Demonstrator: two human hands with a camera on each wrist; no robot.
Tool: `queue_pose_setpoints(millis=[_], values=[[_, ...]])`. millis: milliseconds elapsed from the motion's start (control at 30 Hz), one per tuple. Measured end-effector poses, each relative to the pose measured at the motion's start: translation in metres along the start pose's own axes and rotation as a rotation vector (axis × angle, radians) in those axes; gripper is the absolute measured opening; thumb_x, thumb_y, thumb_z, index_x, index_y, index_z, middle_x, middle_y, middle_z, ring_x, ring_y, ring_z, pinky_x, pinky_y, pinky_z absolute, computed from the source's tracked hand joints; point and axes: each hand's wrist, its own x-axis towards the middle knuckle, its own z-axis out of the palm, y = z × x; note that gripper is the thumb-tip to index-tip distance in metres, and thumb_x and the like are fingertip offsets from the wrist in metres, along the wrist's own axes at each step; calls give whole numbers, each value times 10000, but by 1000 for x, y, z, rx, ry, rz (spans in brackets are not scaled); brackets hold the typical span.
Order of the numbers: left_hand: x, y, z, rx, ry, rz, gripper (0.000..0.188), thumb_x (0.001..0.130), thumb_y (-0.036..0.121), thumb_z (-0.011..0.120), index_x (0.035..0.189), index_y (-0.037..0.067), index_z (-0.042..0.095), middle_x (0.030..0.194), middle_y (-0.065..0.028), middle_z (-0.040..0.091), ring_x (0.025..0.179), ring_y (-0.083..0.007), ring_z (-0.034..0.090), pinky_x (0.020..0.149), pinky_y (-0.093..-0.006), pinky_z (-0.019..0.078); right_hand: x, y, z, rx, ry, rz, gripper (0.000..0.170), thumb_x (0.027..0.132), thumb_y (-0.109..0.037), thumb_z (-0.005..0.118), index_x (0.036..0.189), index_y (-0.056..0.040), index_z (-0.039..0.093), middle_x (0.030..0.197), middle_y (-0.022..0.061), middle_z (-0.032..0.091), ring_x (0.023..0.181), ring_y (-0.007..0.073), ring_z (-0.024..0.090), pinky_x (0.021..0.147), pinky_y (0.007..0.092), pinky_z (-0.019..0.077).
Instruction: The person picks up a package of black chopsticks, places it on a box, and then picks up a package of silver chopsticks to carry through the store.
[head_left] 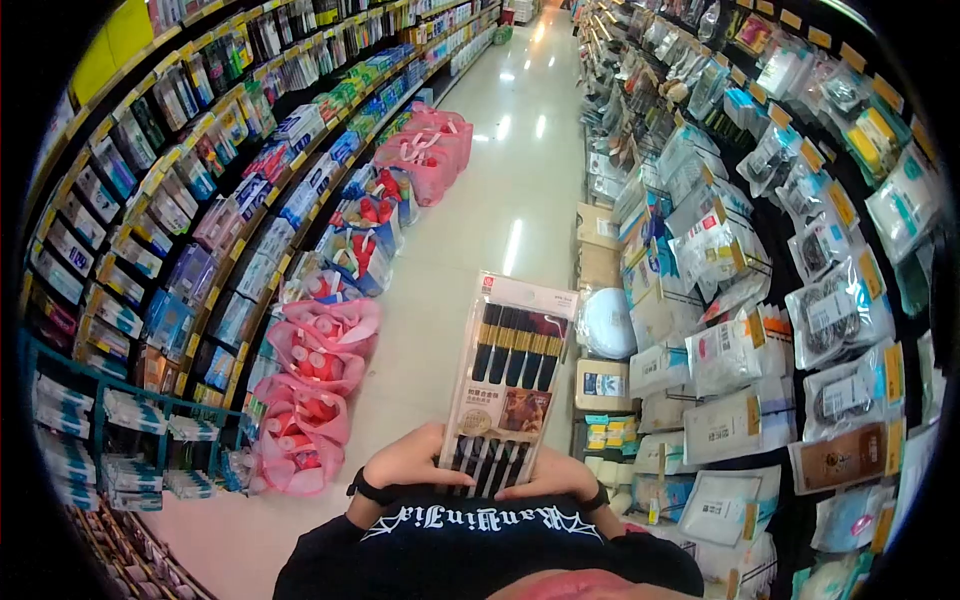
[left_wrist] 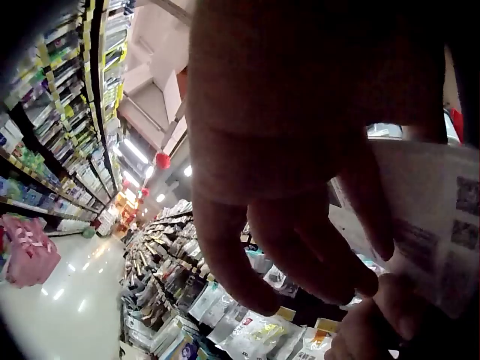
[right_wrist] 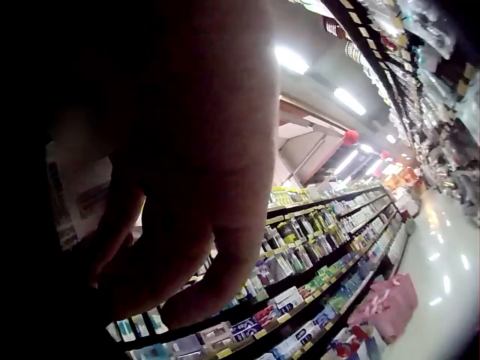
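Note:
A flat clear-and-white package of black sticks with gold bands [head_left: 508, 375] is held upright in front of the chest in the head view. The left hand [head_left: 412, 462] grips its lower left edge, thumb on the front; the right hand [head_left: 545, 474] grips the lower right edge the same way. In the left wrist view the left hand [left_wrist: 300, 165] has its fingers curled by the printed back of the package [left_wrist: 427, 217]. The right hand [right_wrist: 187, 165] looks dark in the right wrist view, fingers bent beside a part of the package [right_wrist: 84, 191].
Shelves of boxed goods [head_left: 190, 190] line the left side, and hanging packets [head_left: 830, 310] line the right. Pink bags [head_left: 318, 345] stand on the floor along the left shelves. A shiny tiled floor [head_left: 500, 150] runs between. A green wire rack [head_left: 150, 435] is at lower left.

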Motion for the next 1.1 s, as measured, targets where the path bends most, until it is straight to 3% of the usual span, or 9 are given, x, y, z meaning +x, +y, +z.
queue_pose_setpoints(millis=[233, 400, 467, 533, 633, 733, 900, 1100], values=[[64, -36, -72, -25, -181, -181, 498, 757, 283, 749, 1085, -48, 574, 971, -201, 626, 912, -275, 623, 809, -341, 478, 58, 4, -61, 43, 28, 82, 644, 755, -337, 758, 1265, -24, 521, 1264, 146, 548, 1166, 266, 510, 1018, 360, 361], [115, -32, -153, 26, -149, 20, 495, 754, 280, 753, 1078, -47, 574, 926, -185, 631, 883, -245, 633, 772, -336, 485, 123, -6, -107, -90, 156, -5, 657, 748, -345, 757, 1271, -29, 516, 1277, 158, 536, 1184, 278, 496, 1033, 366, 343], [131, -46, -183, 103, -164, 140, 477, 743, 328, 754, 1012, -40, 613, 983, -206, 625, 891, -343, 608, 817, -373, 465, 150, -15, -123, -114, 171, 10, 668, 744, -346, 759, 1279, -31, 511, 1290, 161, 526, 1199, 281, 485, 1043, 369, 331], [145, -61, -213, 208, -173, 206, 477, 737, 350, 752, 990, -35, 631, 1032, -224, 612, 923, -369, 592, 829, -385, 459, 178, -23, -140, -141, 188, 13, 677, 740, -339, 762, 1287, -34, 506, 1286, 162, 532, 1192, 280, 492, 1038, 373, 340], [157, -68, -252, 198, -139, 194, 481, 737, 341, 752, 1015, -33, 632, 1066, -231, 604, 964, -377, 580, 856, -393, 452, 221, -28, -161, -193, 187, -14, 674, 736, -310, 769, 1291, -36, 503, 1273, 162, 545, 1173, 275, 509, 1022, 370, 361], [162, -75, -278, 140, -78, 204, 483, 737, 328, 753, 1033, -33, 630, 1078, -227, 606, 974, -383, 576, 873, -399, 449, 254, -22, -170, -129, 236, -97, 536, 756, -315, 756, 1162, -6, 595, 1162, 167, 608, 1077, 281, 568, 978, 358, 402], [178, -104, -309, -6, -132, 75, 387, 719, 243, 780, 945, -41, 645, 986, -205, 638, 911, -325, 609, 850, -366, 468, 290, -22, -202, -42, 114, 2, 552, 763, -292, 746, 1196, 0, 567, 1189, 172, 594, 1100, 272, 555, 986, 357, 394], [220, -122, -339, -30, -88, -29, 397, 722, 237, 777, 986, -29, 646, 1012, -197, 640, 923, -325, 611, 857, -365, 468, 328, 5, -257, -50, 56, -32, 584, 756, -300, 746, 1222, -9, 548, 1206, 176, 581, 1111, 286, 545, 990, 364, 389]])
